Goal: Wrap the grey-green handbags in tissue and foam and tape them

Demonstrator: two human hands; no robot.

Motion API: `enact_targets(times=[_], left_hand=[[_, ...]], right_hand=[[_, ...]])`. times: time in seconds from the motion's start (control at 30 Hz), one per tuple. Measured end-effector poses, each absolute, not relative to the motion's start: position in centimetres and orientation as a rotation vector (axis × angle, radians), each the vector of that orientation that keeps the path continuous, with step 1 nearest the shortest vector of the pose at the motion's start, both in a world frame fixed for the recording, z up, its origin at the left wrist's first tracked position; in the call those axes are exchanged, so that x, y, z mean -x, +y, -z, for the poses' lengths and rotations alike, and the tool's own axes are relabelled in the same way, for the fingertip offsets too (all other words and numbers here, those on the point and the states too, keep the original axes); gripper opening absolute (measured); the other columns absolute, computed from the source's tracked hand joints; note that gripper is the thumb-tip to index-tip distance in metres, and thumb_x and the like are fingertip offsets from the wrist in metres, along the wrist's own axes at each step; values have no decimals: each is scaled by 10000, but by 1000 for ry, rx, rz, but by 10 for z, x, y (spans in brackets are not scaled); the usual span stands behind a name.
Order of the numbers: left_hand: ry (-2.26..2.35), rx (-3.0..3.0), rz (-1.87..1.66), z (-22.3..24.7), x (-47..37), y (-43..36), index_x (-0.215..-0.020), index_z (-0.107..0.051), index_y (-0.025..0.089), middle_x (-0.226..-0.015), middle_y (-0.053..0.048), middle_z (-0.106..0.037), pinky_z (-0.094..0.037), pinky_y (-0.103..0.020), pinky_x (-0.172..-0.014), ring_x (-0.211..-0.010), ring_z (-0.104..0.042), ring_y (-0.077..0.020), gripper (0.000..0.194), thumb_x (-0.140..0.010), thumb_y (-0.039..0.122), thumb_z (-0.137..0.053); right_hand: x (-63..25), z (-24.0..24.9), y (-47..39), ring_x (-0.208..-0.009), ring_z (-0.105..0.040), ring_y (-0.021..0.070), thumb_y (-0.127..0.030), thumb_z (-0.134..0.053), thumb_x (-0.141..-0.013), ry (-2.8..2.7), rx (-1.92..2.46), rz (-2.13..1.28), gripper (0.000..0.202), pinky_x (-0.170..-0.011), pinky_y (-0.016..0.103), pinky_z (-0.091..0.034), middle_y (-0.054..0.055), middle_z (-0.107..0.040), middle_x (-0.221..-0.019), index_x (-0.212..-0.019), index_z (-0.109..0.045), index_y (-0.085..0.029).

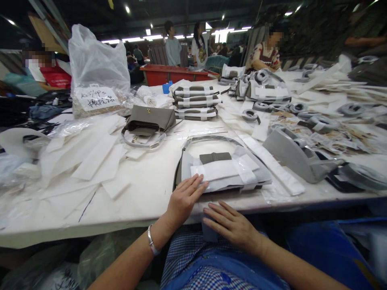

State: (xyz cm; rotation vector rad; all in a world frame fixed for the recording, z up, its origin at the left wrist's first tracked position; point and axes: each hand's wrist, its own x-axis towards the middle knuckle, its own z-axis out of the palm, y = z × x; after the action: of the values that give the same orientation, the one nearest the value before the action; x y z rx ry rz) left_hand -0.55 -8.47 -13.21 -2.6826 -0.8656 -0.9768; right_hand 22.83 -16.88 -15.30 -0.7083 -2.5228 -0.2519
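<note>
A dark grey handbag (178, 171) lies in front of me at the table's front edge, wrapped in white paper (211, 171), with clear tape (244, 169) across it. Its strap (217, 138) arches along the far side under clear film. My left hand (185, 197) lies with outstretched fingers on the paper at the bag's near left corner. Just below the table edge, my right hand (234, 227) has its fingers extended, holding nothing I can see. Beneath those fingertips is a flat bluish-grey piece (210, 229) whose kind I cannot make out.
An unwrapped grey handbag (151, 119) sits farther back, beside a stack of wrapped bags (196, 102). Loose white paper (87, 161) covers the left side. A grey tape dispenser (299, 155) stands on the right. A plastic bag (98, 68) is at back left; other people work beyond.
</note>
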Motion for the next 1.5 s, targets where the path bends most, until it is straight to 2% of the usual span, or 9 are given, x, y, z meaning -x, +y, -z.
enact_targets(times=[0.13,0.23,0.47,0.63,0.77,0.87,1.07,1.3,1.5], left_hand=[[-870,2679,958,130,5,-85,-1385,-530,186,-1437,-107,-544,-488,-429,-1048,-1358,-477,-233,428,-985,85,-417],[-886,2669,964,128,4,-86,-1377,-539,196,-1429,-98,-554,-492,-427,-1046,-1354,-482,-229,436,-978,71,-415],[-902,2655,987,128,2,-90,-1366,-549,203,-1416,-86,-568,-506,-409,-1023,-1337,-502,-228,404,-989,107,-442],[-879,2663,1026,131,1,-90,-1342,-564,196,-1378,-87,-602,-510,-396,-1011,-1323,-513,-230,372,-991,135,-458],[-944,2625,1184,128,-4,-89,-1099,-680,181,-1181,-96,-691,-538,-389,-967,-1132,-631,-218,220,-974,147,-503],[-983,2615,1246,122,-8,-88,-963,-684,159,-993,-87,-701,-567,-351,-906,-994,-660,-200,157,-954,124,-530],[-1033,2639,1401,123,-5,-87,-1008,-655,152,-830,-48,-668,-570,-319,-916,-1008,-668,-183,180,-934,51,-526],[-1068,2555,1343,119,-5,-86,-1168,-650,173,-1083,-111,-710,-587,-301,-868,-1005,-679,-180,283,-984,116,-442],[-1070,2567,1044,115,-10,-90,-1230,-650,163,-1349,-147,-610,-578,-363,-932,-1189,-614,-248,350,-998,145,-390]], right_hand=[[-215,149,-160,-1197,-619,216,-74,-479,-967,-2379,623,186,302,-1105,487,-436,84,-737,-1146,-1197,-662,-141],[-210,136,-166,-996,-713,192,-98,-479,-974,-2315,594,56,245,-994,435,-547,86,-773,-993,-1103,-685,-130],[-198,86,-180,-891,-738,173,-75,-445,-949,-2210,682,-198,271,-863,300,-600,61,-778,-954,-1063,-681,-144],[-210,55,-137,-838,-733,164,-58,-506,-889,-2101,916,-184,289,-813,287,-587,10,-778,-915,-1008,-711,-223],[-215,51,-84,-808,-725,198,-110,-553,-862,-2082,1202,-179,255,-765,331,-568,-10,-775,-864,-910,-749,-266],[-210,57,-54,-828,-717,211,-178,-644,-855,-2149,1324,-243,156,-771,345,-544,-25,-774,-863,-850,-757,-286],[-200,67,-29,-799,-653,194,-193,-796,-742,-2139,1483,-407,104,-741,323,-514,-5,-698,-839,-759,-710,-251],[-195,68,-15,-922,-608,189,-217,-769,-792,-2263,1485,-468,170,-804,317,-460,0,-642,-942,-733,-611,-213],[-195,70,-1,-686,-582,133,-302,-794,-765,-2221,1604,-446,227,-575,252,-352,-47,-607,-811,-821,-588,-228]])
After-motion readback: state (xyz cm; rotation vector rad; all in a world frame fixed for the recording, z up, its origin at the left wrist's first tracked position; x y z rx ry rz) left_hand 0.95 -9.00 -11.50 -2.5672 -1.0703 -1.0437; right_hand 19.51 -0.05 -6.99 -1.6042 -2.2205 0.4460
